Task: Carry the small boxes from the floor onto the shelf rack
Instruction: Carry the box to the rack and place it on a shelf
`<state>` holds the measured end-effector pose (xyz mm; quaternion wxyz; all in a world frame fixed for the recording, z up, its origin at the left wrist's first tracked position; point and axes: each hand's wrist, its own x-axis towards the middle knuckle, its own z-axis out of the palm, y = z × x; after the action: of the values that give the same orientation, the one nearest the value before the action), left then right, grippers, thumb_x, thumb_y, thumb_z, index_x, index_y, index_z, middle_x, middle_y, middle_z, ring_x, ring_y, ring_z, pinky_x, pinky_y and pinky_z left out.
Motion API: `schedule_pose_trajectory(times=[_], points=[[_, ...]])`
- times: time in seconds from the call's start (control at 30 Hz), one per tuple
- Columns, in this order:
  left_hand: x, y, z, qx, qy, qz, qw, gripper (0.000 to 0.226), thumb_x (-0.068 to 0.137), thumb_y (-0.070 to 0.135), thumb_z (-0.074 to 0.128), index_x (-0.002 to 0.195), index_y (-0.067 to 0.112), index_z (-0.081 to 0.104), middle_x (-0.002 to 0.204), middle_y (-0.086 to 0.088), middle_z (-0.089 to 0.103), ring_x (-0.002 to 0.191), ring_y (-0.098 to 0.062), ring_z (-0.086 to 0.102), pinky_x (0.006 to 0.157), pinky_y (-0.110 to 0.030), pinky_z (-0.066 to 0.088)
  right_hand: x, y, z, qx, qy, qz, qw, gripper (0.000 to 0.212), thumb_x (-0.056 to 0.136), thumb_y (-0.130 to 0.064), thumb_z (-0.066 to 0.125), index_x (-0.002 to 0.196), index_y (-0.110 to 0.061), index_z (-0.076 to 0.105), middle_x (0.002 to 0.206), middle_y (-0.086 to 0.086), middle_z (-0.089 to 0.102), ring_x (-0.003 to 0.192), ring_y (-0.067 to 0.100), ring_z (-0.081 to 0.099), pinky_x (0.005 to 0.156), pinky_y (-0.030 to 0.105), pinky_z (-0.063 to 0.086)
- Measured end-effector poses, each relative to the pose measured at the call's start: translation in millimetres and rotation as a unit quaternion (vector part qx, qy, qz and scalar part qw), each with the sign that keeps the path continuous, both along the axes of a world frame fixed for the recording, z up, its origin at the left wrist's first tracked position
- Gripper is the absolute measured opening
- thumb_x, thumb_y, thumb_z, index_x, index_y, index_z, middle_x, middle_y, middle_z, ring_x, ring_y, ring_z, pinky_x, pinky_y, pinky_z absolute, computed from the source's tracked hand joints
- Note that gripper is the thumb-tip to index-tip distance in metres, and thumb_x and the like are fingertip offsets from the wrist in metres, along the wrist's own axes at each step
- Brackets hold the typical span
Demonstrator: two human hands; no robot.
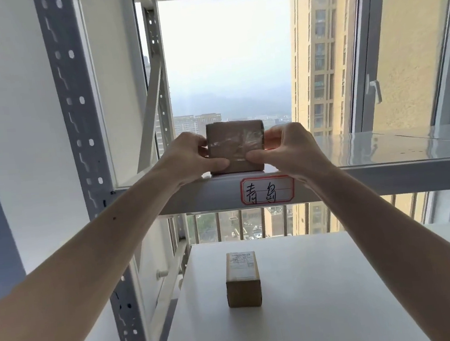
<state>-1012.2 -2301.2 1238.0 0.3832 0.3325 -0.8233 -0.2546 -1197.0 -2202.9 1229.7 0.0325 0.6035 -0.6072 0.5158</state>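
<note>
A small brown cardboard box (235, 144) wrapped in clear tape stands at the front edge of the upper shelf (399, 149) of the rack. My left hand (189, 157) grips its left side and my right hand (289, 148) grips its right side, thumbs on the near face. The box's underside touches the shelf. A second small brown box (242, 279) with a white shipping label on top sits alone on the lower white shelf (313, 286), straight below.
A red-bordered handwritten label (267, 190) is stuck on the upper shelf's front beam. The grey perforated upright (82, 146) stands at left. Behind the rack is a window (228, 58) with an open sash at right and railing bars below.
</note>
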Motion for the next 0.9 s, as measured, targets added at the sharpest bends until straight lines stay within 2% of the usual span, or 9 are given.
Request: schedule_pose_trajectory(times=[0.1, 0.2, 0.27, 0.33, 0.43, 0.57, 0.67, 0.8, 0.9], points=[[-7, -9, 6, 0.004, -0.026, 0.021, 0.999, 0.062, 0.049, 0.044, 0.081, 0.102, 0.013, 0.077, 0.095, -0.007, 0.079, 0.094, -0.026, 0.074, 0.093, -0.049, 0.056, -6, -12, 4, 0.007, 0.007, -0.015, 1.0, 0.033, 0.068, -0.027, 0.082, 0.087, 0.0, 0.076, 0.088, 0.017, 0.077, 0.087, 0.029, 0.072, 0.078, 0.047, 0.059], [-14, -20, 10, 0.005, -0.049, 0.032, 0.998, 0.055, 0.054, 0.039, 0.081, 0.102, 0.012, 0.076, 0.095, -0.007, 0.078, 0.094, -0.026, 0.073, 0.095, -0.048, 0.054, -11, -30, 7, 0.027, 0.017, -0.024, 0.999, 0.042, 0.065, -0.03, 0.082, 0.086, 0.005, 0.073, 0.087, 0.022, 0.075, 0.08, 0.033, 0.071, 0.071, 0.048, 0.057], [-20, -30, 12, 0.012, -0.051, 0.04, 0.998, 0.054, 0.058, 0.034, 0.084, 0.105, 0.01, 0.075, 0.097, -0.01, 0.077, 0.094, -0.028, 0.072, 0.094, -0.049, 0.054, -13, -40, 9, 0.044, 0.006, -0.029, 0.999, 0.044, 0.065, -0.028, 0.082, 0.088, 0.008, 0.071, 0.089, 0.024, 0.074, 0.069, 0.027, 0.065, 0.066, 0.045, 0.056], [-26, -38, 14, 0.016, -0.062, 0.055, 0.996, 0.05, 0.067, 0.028, 0.086, 0.111, 0.008, 0.072, 0.102, -0.012, 0.075, 0.097, -0.029, 0.071, 0.094, -0.046, 0.055, -14, -50, 13, 0.062, -0.008, -0.036, 0.997, 0.042, 0.067, -0.023, 0.083, 0.09, 0.01, 0.07, 0.087, 0.023, 0.074, 0.067, 0.02, 0.06, 0.06, 0.039, 0.051], [-34, -51, 15, 0.016, -0.065, 0.069, 0.995, 0.051, 0.075, 0.025, 0.083, 0.119, 0.006, 0.067, 0.109, -0.015, 0.073, 0.1, -0.032, 0.068, 0.087, -0.038, 0.056, -14, -64, 20, 0.091, -0.013, -0.048, 0.995, 0.042, 0.069, -0.02, 0.083, 0.088, 0.014, 0.067, 0.074, 0.014, 0.064, 0.066, 0.019, 0.056, 0.057, 0.032, 0.044], [-44, -65, 19, 0.018, -0.088, 0.086, 0.992, 0.05, 0.079, 0.026, 0.08, 0.121, 0.007, 0.061, 0.111, -0.012, 0.069, 0.099, -0.027, 0.066, 0.077, -0.032, 0.05, -15, -82, 29, 0.129, 0.013, -0.062, 0.99, 0.026, 0.074, -0.018, 0.082, 0.081, -0.005, 0.061, 0.074, 0.006, 0.057, 0.068, 0.019, 0.056, 0.058, 0.03, 0.047], [-50, -74, 21, 0.014, -0.116, 0.102, 0.988, 0.048, 0.08, 0.028, 0.079, 0.12, 0.006, 0.062, 0.113, -0.012, 0.068, 0.1, -0.026, 0.064, 0.077, -0.031, 0.047, -15, -91, 34, 0.147, 0.024, -0.071, 0.986, 0.023, 0.077, -0.016, 0.08, 0.083, -0.008, 0.059, 0.075, 0.004, 0.055, 0.068, 0.016, 0.055, 0.059, 0.028, 0.047], [-55, -82, 23, 0.006, -0.146, 0.118, 0.982, 0.044, 0.082, 0.032, 0.076, 0.116, 0.007, 0.064, 0.101, -0.008, 0.064, 0.088, -0.023, 0.058, 0.073, -0.03, 0.043, -15, -98, 34, 0.154, 0.023, -0.086, 0.984, 0.027, 0.081, -0.015, 0.077, 0.071, -0.01, 0.052, 0.067, 0.0, 0.051, 0.063, 0.014, 0.052, 0.051, 0.021, 0.042], [-57, -85, 23, 0.005, -0.153, 0.123, 0.981, 0.04, 0.083, 0.032, 0.076, 0.112, 0.008, 0.063, 0.097, -0.007, 0.061, 0.085, -0.022, 0.057, 0.072, -0.03, 0.042, -15, -98, 34, 0.149, 0.019, -0.093, 0.984, 0.025, 0.082, -0.015, 0.074, 0.073, -0.01, 0.052, 0.066, -0.001, 0.049, 0.064, 0.015, 0.051, 0.048, 0.021, 0.039]])
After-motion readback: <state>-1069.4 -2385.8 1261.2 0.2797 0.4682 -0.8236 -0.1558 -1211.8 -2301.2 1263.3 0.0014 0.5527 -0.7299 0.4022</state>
